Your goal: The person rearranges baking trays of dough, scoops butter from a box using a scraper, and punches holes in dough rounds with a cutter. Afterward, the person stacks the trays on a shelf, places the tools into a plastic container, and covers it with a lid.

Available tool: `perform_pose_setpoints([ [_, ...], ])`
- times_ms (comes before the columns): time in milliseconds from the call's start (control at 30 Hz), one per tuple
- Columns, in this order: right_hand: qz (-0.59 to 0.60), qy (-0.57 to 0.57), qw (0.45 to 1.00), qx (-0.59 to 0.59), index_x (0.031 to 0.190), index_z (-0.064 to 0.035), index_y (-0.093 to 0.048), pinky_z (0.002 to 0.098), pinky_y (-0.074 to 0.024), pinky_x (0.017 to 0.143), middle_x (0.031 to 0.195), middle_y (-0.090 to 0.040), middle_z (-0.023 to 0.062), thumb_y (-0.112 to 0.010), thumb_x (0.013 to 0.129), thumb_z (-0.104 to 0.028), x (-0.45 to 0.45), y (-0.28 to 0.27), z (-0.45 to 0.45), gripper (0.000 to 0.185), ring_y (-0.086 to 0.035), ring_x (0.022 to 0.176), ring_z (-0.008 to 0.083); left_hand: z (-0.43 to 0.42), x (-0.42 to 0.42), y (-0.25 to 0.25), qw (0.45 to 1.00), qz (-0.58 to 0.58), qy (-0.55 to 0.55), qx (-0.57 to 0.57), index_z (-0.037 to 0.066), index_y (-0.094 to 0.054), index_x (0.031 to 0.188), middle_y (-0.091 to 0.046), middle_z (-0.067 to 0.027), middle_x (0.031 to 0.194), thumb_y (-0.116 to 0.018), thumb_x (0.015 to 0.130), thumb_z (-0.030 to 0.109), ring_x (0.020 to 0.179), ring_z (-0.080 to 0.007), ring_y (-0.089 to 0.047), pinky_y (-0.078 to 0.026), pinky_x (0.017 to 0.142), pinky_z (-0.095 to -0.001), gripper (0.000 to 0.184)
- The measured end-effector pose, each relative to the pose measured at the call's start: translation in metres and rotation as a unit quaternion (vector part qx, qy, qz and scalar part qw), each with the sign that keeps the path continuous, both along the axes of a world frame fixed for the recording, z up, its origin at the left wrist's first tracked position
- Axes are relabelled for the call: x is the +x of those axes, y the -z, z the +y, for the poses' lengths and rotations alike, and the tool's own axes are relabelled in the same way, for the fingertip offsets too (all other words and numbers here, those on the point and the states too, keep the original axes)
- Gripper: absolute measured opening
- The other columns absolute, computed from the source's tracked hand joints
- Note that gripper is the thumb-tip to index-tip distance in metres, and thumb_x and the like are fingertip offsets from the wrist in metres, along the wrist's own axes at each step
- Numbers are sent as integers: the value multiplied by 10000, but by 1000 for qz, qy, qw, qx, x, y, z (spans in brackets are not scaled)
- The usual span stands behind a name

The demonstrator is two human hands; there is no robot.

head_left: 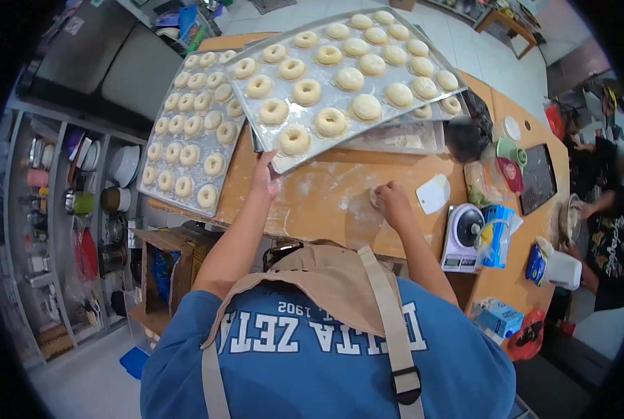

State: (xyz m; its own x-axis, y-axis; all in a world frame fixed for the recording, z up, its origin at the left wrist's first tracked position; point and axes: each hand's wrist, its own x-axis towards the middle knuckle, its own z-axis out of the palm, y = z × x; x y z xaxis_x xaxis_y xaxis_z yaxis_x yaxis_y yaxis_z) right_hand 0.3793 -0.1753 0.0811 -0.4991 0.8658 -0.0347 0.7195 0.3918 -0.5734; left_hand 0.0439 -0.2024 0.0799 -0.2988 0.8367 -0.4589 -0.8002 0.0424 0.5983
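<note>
I log my left hand (pixel 265 178) gripping the near corner of the tray (pixel 319 148), best held level, and my right hand (pixel 394 202) curled, grip unclear, at a half-hidden dough piece (pixel 375 198), best handled lightly, on the floured worktop (pixel 312 202).

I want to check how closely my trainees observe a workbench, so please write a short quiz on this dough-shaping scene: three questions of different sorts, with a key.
1. Multiple choice: what is the right hand touching?
A. Blue carton
B. Piece of dough
C. Cardboard box

2. True or false: the left hand is at a corner of a metal baking tray.

3. Short answer: which lies nearer to the right hand, the white scraper or the kitchen scale?

Key: 1. B; 2. True; 3. The white scraper
</note>
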Motion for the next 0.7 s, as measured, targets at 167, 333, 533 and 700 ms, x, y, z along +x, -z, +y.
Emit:
perform_pose_setpoints([
  [167, 1, 146, 975, 166, 876, -36, -589, 421, -415, 706, 848, -549, 173, -575, 711, -44, 57, -31, 19, 166, -518, 828, 347, 0, 4, -2, 999, 34, 18, -20, 66, -477, 1131, -591, -73, 1030, -613, 781, 163, 937, -203, -582, -475, 821, -346, 388],
  [333, -186, 177, 964, 66, 1050, -84, -550, 409, -417, 814, 991, -532, 179, -639, 705, -132, 106, 2, 18, 360, -503, 948, 351, 12, 0, 5, 1000, -19, -18, -14, 83, -511, 1063, -591, -70, 962, -611, 799, 224, 874, -200, -583, -480, 752, -322, 315],
  [533, -89, 196, 969, 125, 1144, -77, -496, 433, -364, 901, 1147, -470, 195, -687, 685, -181, 79, -13, 20, 508, -460, 1048, 360, 31, -29, 21, 999, 12, -16, -47, 118, -443, 1121, -579, -80, 927, -611, 798, 228, 773, -190, -573, -475, 633, -320, 380],
  [700, -17, 204, 977, 58, 1135, -57, -469, 420, -394, 874, 1113, -475, 199, -695, 692, -140, 67, -8, 4, 505, -465, 1033, 373, 24, -12, -18, 979, 171, -55, -100, 141, -180, 1315, -570, -118, 892, -640, 750, 129, 663, -177, -575, -426, 452, -296, 729],
])
